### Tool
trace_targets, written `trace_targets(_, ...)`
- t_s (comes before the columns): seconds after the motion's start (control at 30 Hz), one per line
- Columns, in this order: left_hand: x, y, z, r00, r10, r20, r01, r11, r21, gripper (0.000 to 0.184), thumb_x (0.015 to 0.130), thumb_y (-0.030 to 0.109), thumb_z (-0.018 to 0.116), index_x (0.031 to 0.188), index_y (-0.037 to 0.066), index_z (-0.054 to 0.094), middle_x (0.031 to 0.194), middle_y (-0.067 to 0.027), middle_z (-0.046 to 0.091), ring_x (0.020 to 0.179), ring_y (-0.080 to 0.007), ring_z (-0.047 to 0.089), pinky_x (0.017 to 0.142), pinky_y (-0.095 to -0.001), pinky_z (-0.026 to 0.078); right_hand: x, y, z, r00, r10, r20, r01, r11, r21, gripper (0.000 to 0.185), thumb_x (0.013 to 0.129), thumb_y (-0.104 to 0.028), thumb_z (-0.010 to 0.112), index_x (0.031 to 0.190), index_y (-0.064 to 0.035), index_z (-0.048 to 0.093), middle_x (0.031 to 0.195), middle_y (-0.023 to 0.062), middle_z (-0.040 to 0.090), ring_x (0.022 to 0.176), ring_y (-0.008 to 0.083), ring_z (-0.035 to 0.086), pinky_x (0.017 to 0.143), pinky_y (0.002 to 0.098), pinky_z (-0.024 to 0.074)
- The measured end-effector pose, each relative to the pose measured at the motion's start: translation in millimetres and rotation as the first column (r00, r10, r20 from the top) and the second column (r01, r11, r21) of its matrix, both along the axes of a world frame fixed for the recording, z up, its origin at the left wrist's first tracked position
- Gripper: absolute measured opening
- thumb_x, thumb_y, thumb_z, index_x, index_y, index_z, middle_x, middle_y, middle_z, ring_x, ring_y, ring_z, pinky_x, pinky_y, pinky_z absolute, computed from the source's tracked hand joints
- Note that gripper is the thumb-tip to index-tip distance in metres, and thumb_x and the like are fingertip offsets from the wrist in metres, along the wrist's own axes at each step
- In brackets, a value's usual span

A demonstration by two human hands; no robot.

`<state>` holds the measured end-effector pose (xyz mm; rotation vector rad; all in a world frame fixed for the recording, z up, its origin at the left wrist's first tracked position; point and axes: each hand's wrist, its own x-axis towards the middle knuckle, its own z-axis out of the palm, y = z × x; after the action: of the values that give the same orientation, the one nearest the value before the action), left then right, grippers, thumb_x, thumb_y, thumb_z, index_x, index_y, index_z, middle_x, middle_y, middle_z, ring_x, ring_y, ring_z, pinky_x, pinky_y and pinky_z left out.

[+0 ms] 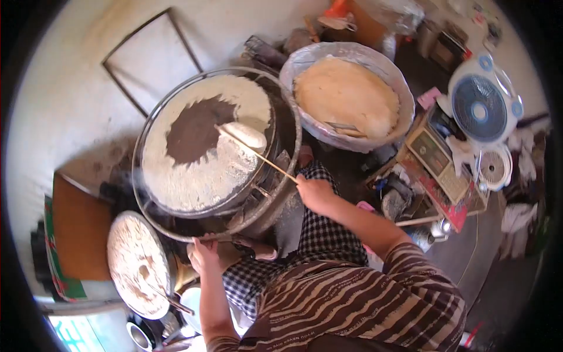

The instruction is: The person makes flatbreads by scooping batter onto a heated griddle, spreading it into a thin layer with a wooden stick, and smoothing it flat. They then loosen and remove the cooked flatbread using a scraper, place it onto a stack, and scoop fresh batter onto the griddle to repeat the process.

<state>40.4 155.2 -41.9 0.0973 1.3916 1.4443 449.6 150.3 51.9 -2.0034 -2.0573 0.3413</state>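
My right hand is closed around the end of a long wooden batter spreader. The spreader reaches over a large round griddle. Its far end lies at a pale, thick lump of batter. Pale batter covers a wide ring of the hot plate, with a ragged dark bare patch in the middle. My left hand is at the near edge of the griddle, its fingers bent at the outer metal rim; its grip is partly hidden.
A plastic-lined basin holds stacked thin round flatbreads. A batter-smeared round tub with a stick stands at the left. To the right are a scale on a small table and a fan. A metal frame leans against the wall.
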Motion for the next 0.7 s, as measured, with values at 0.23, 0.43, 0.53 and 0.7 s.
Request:
trace_targets(0.23, -52, 39, -10, 0.998, 0.018, -0.067, -0.024, 0.996, -0.081, 0.031, 0.098, 0.039, 0.045, 0.108, 0.010, 0.046, 0.091, -0.0102, 0.061, 0.072, -0.0247, 0.064, 0.053, -0.0355, 0.056, 55, -14, -12, 0.959, 0.124, 0.257, -0.129, 0.992, 0.002, 0.012, 0.088, -0.016, 0.051, 0.093, -0.0053, 0.047, 0.072, 0.0150, 0.062, 0.062, 0.0322, 0.065, 0.052, 0.0450, 0.0511)
trace_targets(0.43, -84, 59, -28, 0.992, 0.129, 0.007, -0.129, 0.992, -0.014, 0.036, 0.097, 0.037, 0.048, 0.108, 0.003, 0.045, 0.089, -0.0129, 0.058, 0.072, -0.0292, 0.061, 0.067, -0.0418, 0.055, -11, 4, 8, 0.988, 0.120, 0.093, -0.128, 0.988, 0.086, 0.015, 0.092, -0.020, 0.049, 0.092, -0.0052, 0.047, 0.060, 0.0177, 0.061, 0.058, 0.0371, 0.063, 0.052, 0.0475, 0.0495)
trace_targets(0.53, -68, 41, -34, 0.977, 0.111, 0.181, -0.127, 0.989, 0.078, 0.042, 0.096, 0.040, 0.049, 0.113, 0.002, 0.045, 0.088, -0.0160, 0.061, 0.078, -0.0316, 0.063, 0.071, -0.0421, 0.055, 11, -11, -11, 0.890, 0.417, 0.184, -0.446, 0.880, 0.166, 0.010, 0.087, -0.014, 0.051, 0.091, -0.0062, 0.046, 0.066, 0.0146, 0.061, 0.054, 0.0325, 0.063, 0.049, 0.0454, 0.0495)
trace_targets(0.7, -12, 4, 4, 0.987, -0.064, 0.147, 0.067, 0.998, -0.016, 0.039, 0.096, 0.044, 0.046, 0.111, 0.008, 0.047, 0.101, -0.0136, 0.061, 0.091, -0.0296, 0.062, 0.080, -0.0456, 0.053, 50, 19, 19, 0.944, 0.118, 0.308, -0.120, 0.993, -0.012, 0.013, 0.085, -0.011, 0.051, 0.096, -0.0050, 0.047, 0.068, 0.0174, 0.061, 0.060, 0.0333, 0.065, 0.053, 0.0460, 0.0510)
